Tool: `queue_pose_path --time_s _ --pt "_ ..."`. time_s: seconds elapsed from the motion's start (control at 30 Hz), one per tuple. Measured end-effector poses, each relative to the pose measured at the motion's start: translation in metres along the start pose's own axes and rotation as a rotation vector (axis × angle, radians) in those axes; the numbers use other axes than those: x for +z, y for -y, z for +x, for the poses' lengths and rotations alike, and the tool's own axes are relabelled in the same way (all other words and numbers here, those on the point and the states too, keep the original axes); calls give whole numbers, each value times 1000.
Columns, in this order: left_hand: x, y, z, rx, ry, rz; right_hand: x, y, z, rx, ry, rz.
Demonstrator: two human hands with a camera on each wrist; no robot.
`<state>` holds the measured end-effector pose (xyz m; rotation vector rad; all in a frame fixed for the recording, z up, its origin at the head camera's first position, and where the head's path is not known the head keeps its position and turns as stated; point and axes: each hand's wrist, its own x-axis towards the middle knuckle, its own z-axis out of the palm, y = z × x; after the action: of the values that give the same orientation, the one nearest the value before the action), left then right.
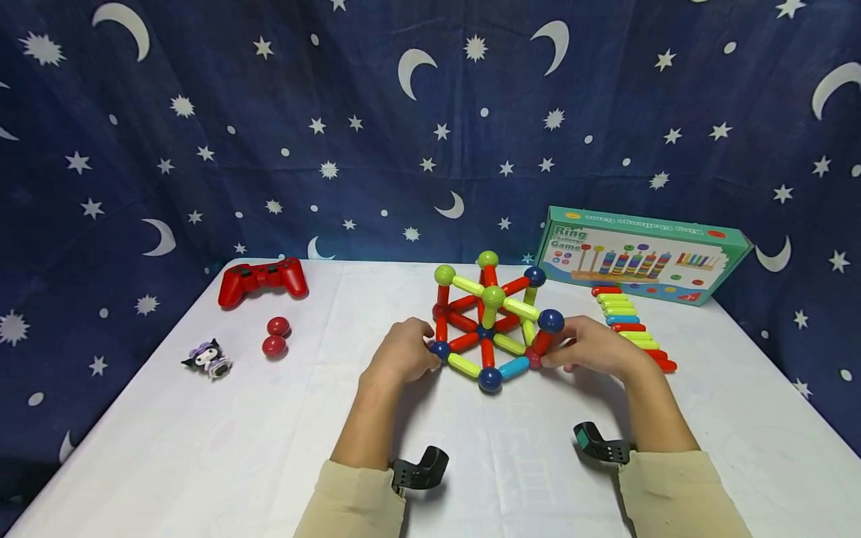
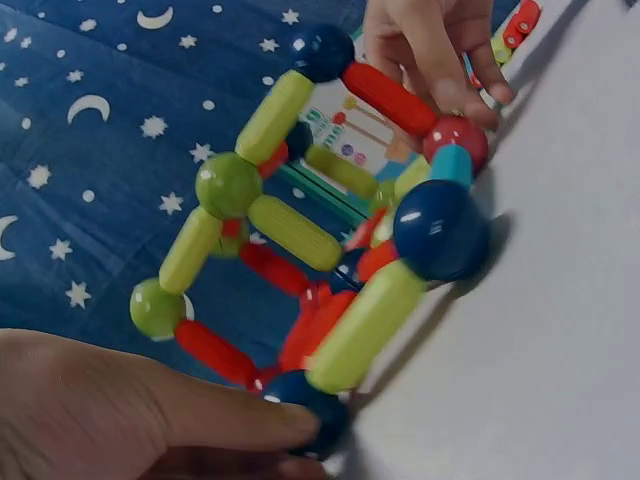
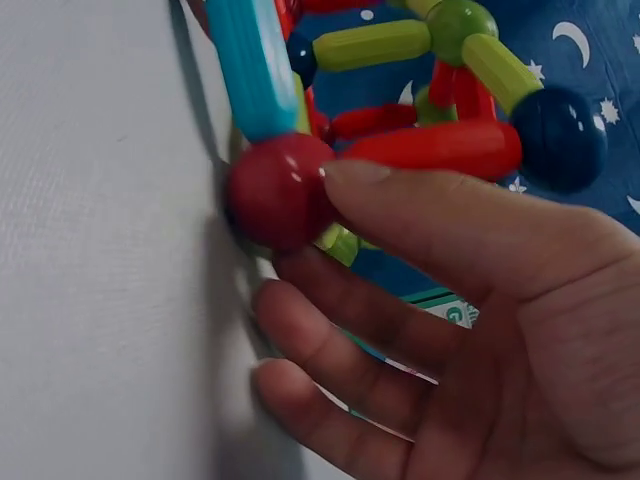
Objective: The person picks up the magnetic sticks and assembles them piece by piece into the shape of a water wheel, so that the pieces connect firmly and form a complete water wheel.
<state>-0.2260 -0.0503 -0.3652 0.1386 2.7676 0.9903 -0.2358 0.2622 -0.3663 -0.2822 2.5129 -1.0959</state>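
Observation:
A ball-and-stick structure (image 1: 463,343) of red, lime, and blue toy rods joined by balls stands on the white table between both hands. My left hand (image 1: 401,351) grips its near left corner, thumb on a dark blue ball (image 2: 305,412). On the opposite side, my right hand (image 1: 597,348) pinches a red ball (image 3: 282,192) at the low right corner. That ball joins a light blue rod (image 3: 252,65) and a red rod (image 3: 440,150). Lime balls (image 1: 493,297) and dark blue balls (image 1: 551,321) top the upper part. The left fingers are partly hidden below the thumb.
Loose red, lime and blue rods (image 1: 625,327) lie in a row at the right, before a green game box (image 1: 646,254). Leftward are two red balls (image 1: 274,346), a small figurine (image 1: 208,360) and a red game controller (image 1: 264,281). A starry cloth (image 1: 377,134) hangs behind.

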Motion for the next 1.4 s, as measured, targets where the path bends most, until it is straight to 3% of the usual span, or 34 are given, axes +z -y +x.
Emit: queue_pose_path --time_s 0.1,0.23,0.3,0.33,0.4,0.53,0.6,0.67,0.8,0.97,1.27,1.33,1.4 --pt "4 5 4 15 -119 -25 0 3 -1 -38 86 23" --pt "14 17 13 7 -342 -82 2 9 -1 -82 264 106" --pt "17 21 16 -9 -405 -112 2 10 -3 -78 330 151" --pt "17 23 17 -13 -410 -129 2 9 -4 -76 339 168" --pt "14 24 17 -17 -345 -171 -1 6 -5 -61 296 196" --pt "3 20 10 -12 -92 -257 -7 -2 -6 -24 73 176" --pt "0 18 7 4 -5 -258 -6 -4 -3 2 -15 164" --pt "-3 16 6 25 40 -236 -4 -5 0 20 -58 154" --pt "-3 14 5 62 64 -188 0 -4 5 34 -57 112" --pt "-3 15 6 52 8 -182 1 -2 3 36 -22 80" --pt "10 21 16 26 -306 -218 0 3 -1 -28 170 104" --pt "13 21 18 36 -339 -235 1 6 -2 -34 229 127" --pt "15 22 20 59 -314 -287 3 9 -3 -38 287 146"
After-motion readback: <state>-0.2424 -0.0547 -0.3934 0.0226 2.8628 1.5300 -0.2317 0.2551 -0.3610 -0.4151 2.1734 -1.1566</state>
